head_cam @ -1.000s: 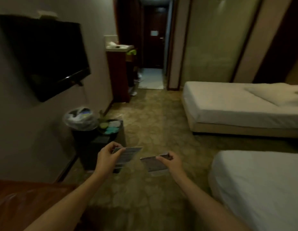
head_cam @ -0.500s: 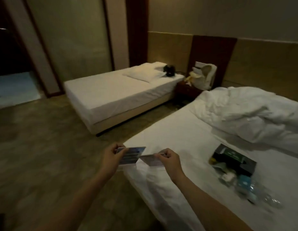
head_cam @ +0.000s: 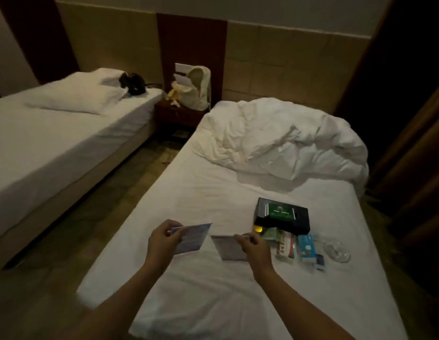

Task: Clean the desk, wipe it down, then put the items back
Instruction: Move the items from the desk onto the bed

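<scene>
Head view: both hands are held out over the near bed (head_cam: 203, 192), which is covered by a white sheet. The left hand (head_cam: 162, 241) pinches a blue-and-white printed card (head_cam: 192, 238) by its left edge, thumb on top. The right hand (head_cam: 254, 247) pinches a greyish card (head_cam: 228, 247) by its right edge; the two cards are just beside each other, not touching.

Toward the bed's right edge lies a black tray (head_cam: 282, 215) holding a green packet (head_cam: 279, 212). Just in front of the tray lie several small sachets (head_cam: 284, 244) and a blue-and-white packet (head_cam: 305, 245), with a clear glass ashtray (head_cam: 337, 251) nearest the right edge. A rumpled white duvet (head_cam: 282, 141) is heaped at the head end.

Between the beds stands a dark nightstand (head_cam: 179, 114) bearing a cream bag (head_cam: 196, 92). The far bed (head_cam: 54, 133) carries a pillow (head_cam: 76, 98) and a black object (head_cam: 132, 83), too dim to identify.
</scene>
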A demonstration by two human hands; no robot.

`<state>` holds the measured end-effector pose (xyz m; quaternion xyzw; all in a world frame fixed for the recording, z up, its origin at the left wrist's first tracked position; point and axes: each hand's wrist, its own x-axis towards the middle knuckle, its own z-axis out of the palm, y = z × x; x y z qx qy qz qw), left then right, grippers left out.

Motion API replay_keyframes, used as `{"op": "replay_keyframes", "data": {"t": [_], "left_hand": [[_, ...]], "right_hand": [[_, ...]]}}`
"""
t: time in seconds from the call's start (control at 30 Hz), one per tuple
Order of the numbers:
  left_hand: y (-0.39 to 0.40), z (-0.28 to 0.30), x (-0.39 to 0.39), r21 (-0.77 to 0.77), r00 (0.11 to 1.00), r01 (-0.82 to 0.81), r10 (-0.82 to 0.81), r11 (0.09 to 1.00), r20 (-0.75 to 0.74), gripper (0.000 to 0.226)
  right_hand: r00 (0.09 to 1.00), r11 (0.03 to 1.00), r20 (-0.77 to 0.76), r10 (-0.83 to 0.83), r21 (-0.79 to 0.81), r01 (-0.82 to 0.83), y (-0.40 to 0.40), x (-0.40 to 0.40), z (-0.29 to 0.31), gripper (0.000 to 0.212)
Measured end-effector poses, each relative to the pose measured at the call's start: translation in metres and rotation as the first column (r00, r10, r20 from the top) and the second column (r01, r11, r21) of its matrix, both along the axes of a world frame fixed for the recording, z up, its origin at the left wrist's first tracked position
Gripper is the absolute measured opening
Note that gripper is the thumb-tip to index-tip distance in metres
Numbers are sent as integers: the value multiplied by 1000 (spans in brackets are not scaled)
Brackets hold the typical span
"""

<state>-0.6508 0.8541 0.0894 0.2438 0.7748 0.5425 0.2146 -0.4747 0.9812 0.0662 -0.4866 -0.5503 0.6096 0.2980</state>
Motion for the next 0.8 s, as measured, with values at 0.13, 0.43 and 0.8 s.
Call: {"op": "replay_keyframes", "data": {"t": [0.13,0.43,0.8], "left_hand": [[51,-19,-54,-28,989,44,-40,999,140,13],[158,-104,-100,-176,934,183,-115,967,338,16],[272,-193,-110,-331,901,288,-137,899,413,18]], "right_hand": [[986,983,50,-161,-78,165,39,-33,-18,16],[931,926,183,-317,-152,346,124,-83,-73,14],[845,881,420,-331,-182,436,203,-97,-154,17]]}}
